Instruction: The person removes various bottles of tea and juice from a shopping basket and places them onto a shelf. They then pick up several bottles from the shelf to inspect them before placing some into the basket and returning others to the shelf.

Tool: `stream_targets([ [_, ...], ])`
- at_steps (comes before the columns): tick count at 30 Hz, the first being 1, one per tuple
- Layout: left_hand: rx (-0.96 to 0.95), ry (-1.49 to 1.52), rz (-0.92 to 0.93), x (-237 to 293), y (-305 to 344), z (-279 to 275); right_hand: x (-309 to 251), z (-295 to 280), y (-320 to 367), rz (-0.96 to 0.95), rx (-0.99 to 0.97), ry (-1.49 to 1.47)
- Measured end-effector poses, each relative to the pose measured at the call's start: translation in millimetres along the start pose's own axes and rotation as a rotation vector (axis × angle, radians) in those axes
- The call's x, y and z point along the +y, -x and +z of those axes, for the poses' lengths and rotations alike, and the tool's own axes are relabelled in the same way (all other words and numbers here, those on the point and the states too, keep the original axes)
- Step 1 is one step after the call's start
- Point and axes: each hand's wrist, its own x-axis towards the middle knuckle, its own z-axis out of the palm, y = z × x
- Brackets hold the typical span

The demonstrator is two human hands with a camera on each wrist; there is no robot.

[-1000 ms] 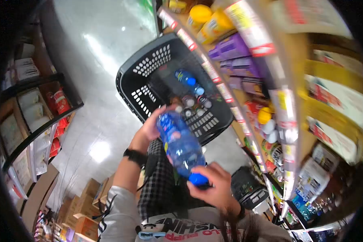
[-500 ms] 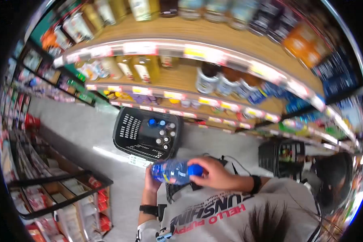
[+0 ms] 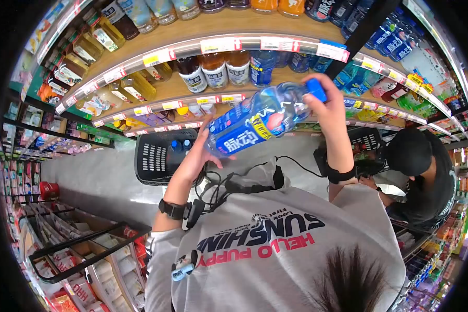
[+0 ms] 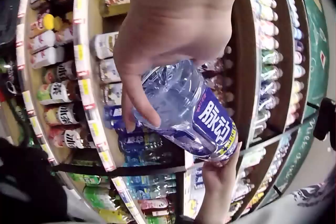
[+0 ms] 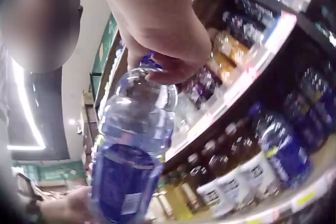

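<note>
1. From the head view, I can see a big clear plastic bottle (image 3: 283,112) held aslant in front of the person's shirt (image 3: 275,234), with shelves (image 3: 203,49) of drinks beyond it. It has a bluish tint, ridged shoulders and a blue label (image 3: 236,132) with large white characters, a yellow strip and a pinkish picture. The left hand (image 3: 207,148) cups the base end; the right hand (image 3: 328,101) has its fingers curled round the blue cap (image 3: 315,90), which sits higher than the base. A black basket (image 3: 150,156) stands on the floor (image 3: 96,174), and somebody in a black hat (image 3: 411,151) is over to the right.

2. In the left wrist view, that hand's grip is wide, thumb and fingers spread round the bottle's clear, shiny base end. The label faces this camera partly, its yellow strip towards the other hand.

3. The right wrist view has the bottle hanging cap-up beneath the right hand, which closes snugly at the top. It's blurry here, but the blue label seems to wrap the lower part.
</note>
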Motion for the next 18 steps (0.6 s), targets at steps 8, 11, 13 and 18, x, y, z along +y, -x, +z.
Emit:
stream_targets([
  [8, -0.142, -0.117, -0.062, -6, -63, 28, 17, -46, -4, 0.029, 0.251, 0.102],
  [11, -0.224, 0.075, -0.15, -35, -104, 28, 24, -36, -4, -0.105, 0.344, 0.249],
  [13, -0.274, 0.325, -0.193, -58, -137, 32, 19, -26, -6, -0.162, 0.355, 0.424],
  [18, -0.139, 0.263, -0.176, -42, -168, 77, 69, -30, -19, -0.153, 0.348, 0.605],
])
